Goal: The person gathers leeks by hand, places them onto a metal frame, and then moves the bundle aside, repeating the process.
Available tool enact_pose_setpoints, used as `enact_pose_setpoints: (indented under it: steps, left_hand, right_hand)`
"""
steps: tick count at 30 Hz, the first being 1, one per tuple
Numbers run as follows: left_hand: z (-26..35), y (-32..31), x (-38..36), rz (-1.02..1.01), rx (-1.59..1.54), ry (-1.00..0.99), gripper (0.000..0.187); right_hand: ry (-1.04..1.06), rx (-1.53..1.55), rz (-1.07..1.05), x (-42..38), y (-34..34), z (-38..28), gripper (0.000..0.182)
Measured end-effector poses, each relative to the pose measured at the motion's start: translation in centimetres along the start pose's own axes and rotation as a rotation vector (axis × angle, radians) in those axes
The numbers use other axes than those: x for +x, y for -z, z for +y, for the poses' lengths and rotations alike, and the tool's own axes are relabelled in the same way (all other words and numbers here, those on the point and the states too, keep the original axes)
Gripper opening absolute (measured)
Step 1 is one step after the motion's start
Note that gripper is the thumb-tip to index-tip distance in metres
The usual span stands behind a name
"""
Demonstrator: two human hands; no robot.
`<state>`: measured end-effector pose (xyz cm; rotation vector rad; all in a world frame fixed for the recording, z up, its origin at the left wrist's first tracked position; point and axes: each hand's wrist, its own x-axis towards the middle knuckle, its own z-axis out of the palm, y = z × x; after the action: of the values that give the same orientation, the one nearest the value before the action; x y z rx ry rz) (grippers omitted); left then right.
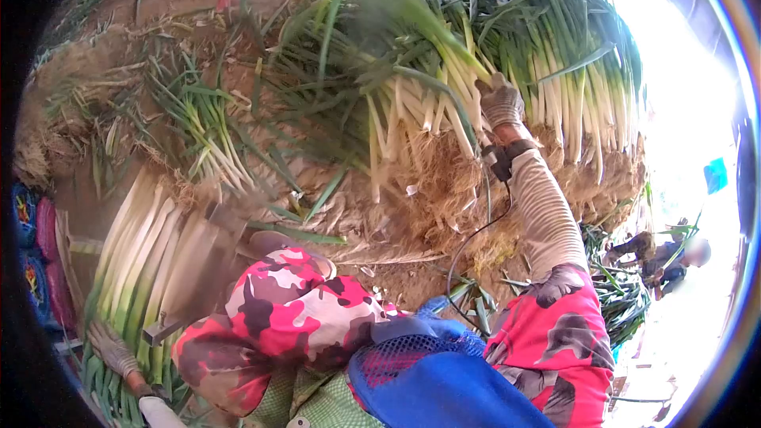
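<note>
My right hand (501, 103), in a striped glove, is closed round the stalk of a green onion (464, 55) at the large pile; its leaves are blurred. White stalks and tangled roots (444, 174) lie beside that hand. At the lower left, my gloved left hand (115, 349) lies with its fingers spread on the green part of a bundle of green onions (131, 269). The bundle's white stalks point up toward the top of the view, beside a blurred board with a metal bracket (162, 328).
A second dense row of green onions (571, 71) stands at the upper right. A small heap (206, 127) lies left of centre. Blue and pink packages (47, 261) are at the left edge. Another person (674, 261) is at the far right. A black cable (468, 242) hangs from my right wrist.
</note>
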<state>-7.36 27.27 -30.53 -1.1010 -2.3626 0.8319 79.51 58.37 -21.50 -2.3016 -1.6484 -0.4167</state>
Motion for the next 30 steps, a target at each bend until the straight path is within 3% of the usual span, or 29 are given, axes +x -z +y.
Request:
enact_pose_setpoints:
  steps: [1, 2, 6, 9, 11, 12, 15, 16, 19, 20, 23, 27, 28, 30]
  left_hand:
    - [0.2, 0.1, 0.3, -0.027, 0.011, -0.004, 0.047]
    - [-0.7, -3.7, 1.0, 0.087, -0.060, -0.023, 0.046]
    - [-0.1, -1.6, 0.4, 0.019, -0.031, 0.001, 0.045]
    - [-1.5, -6.7, 1.4, 0.138, -0.050, -0.036, 0.046]
    - [-2.5, -8.0, 1.8, 0.005, 0.216, -0.156, 0.047]
    - [-3.0, -8.4, 1.9, -0.063, 0.349, -0.217, 0.047]
    - [0.7, 2.0, -0.1, -0.208, 0.159, 0.029, 0.049]
    - [0.3, 1.3, -0.1, -0.210, 0.167, -0.005, 0.049]
    - [-0.4, 0.2, 0.3, -0.224, 0.153, -0.039, 0.050]
    - [0.1, 1.4, 0.2, -0.241, 0.128, -0.007, 0.050]
    - [0.3, 1.8, 0.7, -0.293, 0.105, 0.033, 0.051]
    - [0.8, 2.6, 0.1, -0.288, 0.100, 0.051, 0.050]
    - [0.6, 2.4, -0.2, -0.189, 0.003, 0.037, 0.048]
    - [0.3, 3.1, -0.2, -0.172, -0.072, 0.064, 0.047]
  right_hand:
    - [-0.079, -0.008, 0.043, 1.1, -0.8, 1.1, 0.042]
    - [-0.096, 0.001, 0.017, 2.0, -1.1, 1.9, 0.041]
    - [-0.110, 0.061, -0.118, 5.3, -7.9, 7.3, 0.041]
    - [-0.234, -0.009, -0.390, 3.6, -10.2, 6.0, 0.058]
    - [-0.385, -0.177, -0.336, 2.5, -15.7, 6.9, 0.068]
    - [-0.366, -0.198, -0.185, 1.8, -16.7, 7.2, 0.072]
    - [-0.328, -0.319, -0.440, 2.5, -12.0, 4.1, 0.072]
    - [-0.285, -0.284, -0.415, 2.8, -11.9, 4.4, 0.065]
    - [-0.212, -0.316, -0.622, 4.6, -12.1, 5.5, 0.068]
    - [-0.187, -0.259, -0.607, 5.1, -14.7, 8.5, 0.074]
    - [-0.269, 0.051, -0.787, 4.4, -12.6, 8.4, 0.072]
    - [-0.196, -0.202, -0.605, 1.8, -13.9, 7.7, 0.063]
    - [-0.177, -0.156, -0.485, 0.5, -12.7, 6.7, 0.056]
    - [-0.168, -0.092, -0.556, 1.1, -11.5, 6.1, 0.052]
